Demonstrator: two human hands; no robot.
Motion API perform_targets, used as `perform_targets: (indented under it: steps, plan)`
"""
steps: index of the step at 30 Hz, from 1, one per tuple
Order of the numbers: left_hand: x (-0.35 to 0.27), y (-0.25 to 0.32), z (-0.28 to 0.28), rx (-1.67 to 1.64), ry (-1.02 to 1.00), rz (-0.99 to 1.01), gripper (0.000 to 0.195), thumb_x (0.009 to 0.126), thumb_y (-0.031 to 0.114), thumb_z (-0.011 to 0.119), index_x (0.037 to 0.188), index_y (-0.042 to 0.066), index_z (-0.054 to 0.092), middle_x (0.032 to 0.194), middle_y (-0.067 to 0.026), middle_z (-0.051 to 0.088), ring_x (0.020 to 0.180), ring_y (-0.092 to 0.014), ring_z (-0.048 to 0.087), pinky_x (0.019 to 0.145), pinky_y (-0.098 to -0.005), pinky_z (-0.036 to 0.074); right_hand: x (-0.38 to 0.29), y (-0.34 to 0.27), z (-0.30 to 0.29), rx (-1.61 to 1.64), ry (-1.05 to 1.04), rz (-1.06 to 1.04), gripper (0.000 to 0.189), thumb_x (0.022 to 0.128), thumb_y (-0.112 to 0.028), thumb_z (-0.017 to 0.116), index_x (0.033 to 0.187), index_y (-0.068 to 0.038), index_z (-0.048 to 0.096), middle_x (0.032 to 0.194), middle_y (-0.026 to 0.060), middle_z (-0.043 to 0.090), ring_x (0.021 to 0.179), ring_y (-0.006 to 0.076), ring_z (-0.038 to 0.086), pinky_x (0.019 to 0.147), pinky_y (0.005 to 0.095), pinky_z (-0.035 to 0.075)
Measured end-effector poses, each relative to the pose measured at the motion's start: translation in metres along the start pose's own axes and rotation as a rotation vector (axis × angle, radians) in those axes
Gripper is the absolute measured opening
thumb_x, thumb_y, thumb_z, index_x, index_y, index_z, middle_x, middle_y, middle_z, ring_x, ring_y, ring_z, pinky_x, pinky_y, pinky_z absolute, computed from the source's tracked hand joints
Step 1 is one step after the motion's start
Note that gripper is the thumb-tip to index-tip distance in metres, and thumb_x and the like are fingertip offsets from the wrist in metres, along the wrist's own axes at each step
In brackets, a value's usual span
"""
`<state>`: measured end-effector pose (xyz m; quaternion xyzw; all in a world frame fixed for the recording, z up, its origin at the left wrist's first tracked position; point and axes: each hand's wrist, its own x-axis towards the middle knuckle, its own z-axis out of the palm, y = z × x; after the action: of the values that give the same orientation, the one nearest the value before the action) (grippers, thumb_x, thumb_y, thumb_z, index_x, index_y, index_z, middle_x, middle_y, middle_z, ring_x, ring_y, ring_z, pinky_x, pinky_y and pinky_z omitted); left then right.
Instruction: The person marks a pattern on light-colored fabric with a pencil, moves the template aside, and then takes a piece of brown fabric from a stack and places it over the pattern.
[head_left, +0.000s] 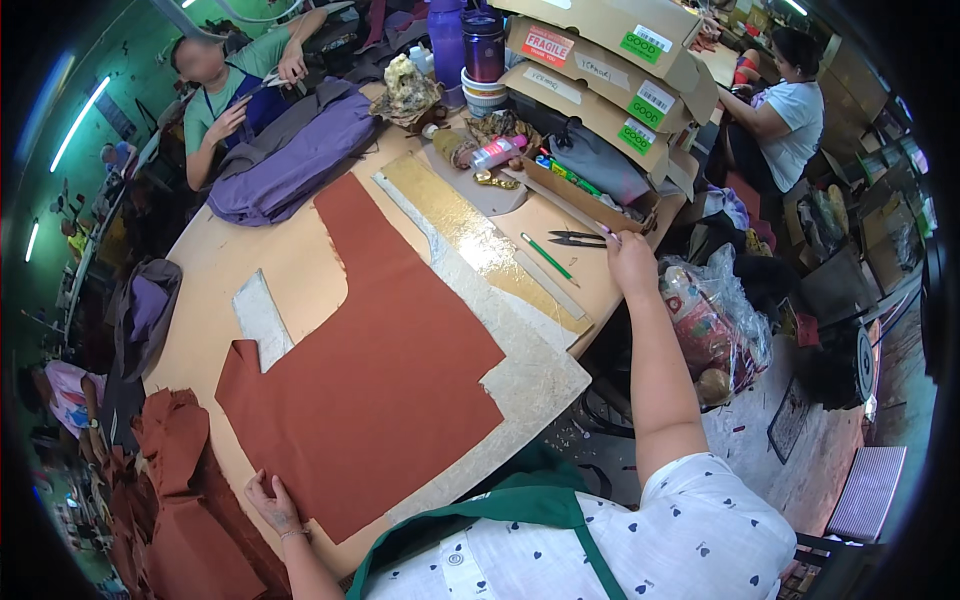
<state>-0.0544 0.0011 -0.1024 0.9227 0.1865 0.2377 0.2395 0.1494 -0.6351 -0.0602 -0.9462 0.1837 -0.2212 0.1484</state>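
A rust-brown cut fabric panel (382, 337) lies flat across the table, over a pale pattern board (536, 375). My left hand (271, 501) rests at the panel's lower left edge, its fingers loosely bent and apart, holding nothing. Out at the table's right edge, my right hand (631, 262) pinches a slender pen-like stick (609, 231) with a pale purple end. Just left of those fingers are black thread snips (576, 239). A green pencil (550, 259) lies nearby, beside a long yellowish, glossy pattern strip (472, 240).
An open cardboard tray (585, 196) of supplies stands below stacked cardboard boxes (600, 67). Purple garments (292, 165) lie at the far left, before a co-worker (232, 90) holding scissors. Rust fabric pieces (187, 510) hang at the left edge. A plastic-wrapped bundle (712, 330) sits right of my arm.
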Motion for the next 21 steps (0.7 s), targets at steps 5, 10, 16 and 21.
perform_targets:
  steps: [5,10,16,21]
  plan:
    - [0.002,0.004,-0.001,0.015,-0.010,0.000,0.025,0.078,0.006,0.056,0.101,-0.002,0.053,0.100,-0.0124,0.048,0.098,-0.026,0.047,0.089,-0.0349,0.038,-0.008,0.013,0.018,0.118,0.129,0.083,0.020,0.080,-0.021,0.056,0.082,-0.002,0.061,0.083,0.0155,0.055,0.080,0.0337,0.056,0.073,0.0415,0.046]
    - [0.003,0.001,-0.001,0.001,-0.017,0.013,0.024,0.078,0.007,0.056,0.100,-0.002,0.053,0.100,-0.0128,0.048,0.097,-0.026,0.047,0.089,-0.0351,0.038,-0.015,0.009,0.019,0.058,0.284,0.037,0.022,0.080,-0.024,0.056,0.084,-0.003,0.061,0.086,0.0144,0.053,0.083,0.0331,0.053,0.075,0.0420,0.045]
    - [0.002,-0.004,-0.001,-0.009,0.000,0.023,0.024,0.078,0.007,0.057,0.100,-0.001,0.054,0.099,-0.0131,0.049,0.096,-0.027,0.048,0.088,-0.0350,0.039,-0.018,-0.016,0.009,-0.166,0.112,0.161,0.027,0.080,-0.030,0.056,0.091,-0.006,0.059,0.099,0.0131,0.049,0.098,0.0321,0.047,0.075,0.0498,0.043]
    - [-0.003,-0.011,-0.001,0.016,0.070,0.075,0.022,0.076,0.007,0.061,0.097,0.000,0.057,0.094,-0.0123,0.051,0.091,-0.026,0.049,0.082,-0.0349,0.041,-0.017,-0.015,0.021,-0.174,0.094,0.145,0.030,0.078,-0.034,0.057,0.095,-0.009,0.059,0.103,0.0116,0.052,0.102,0.0334,0.045,0.078,0.0540,0.041]
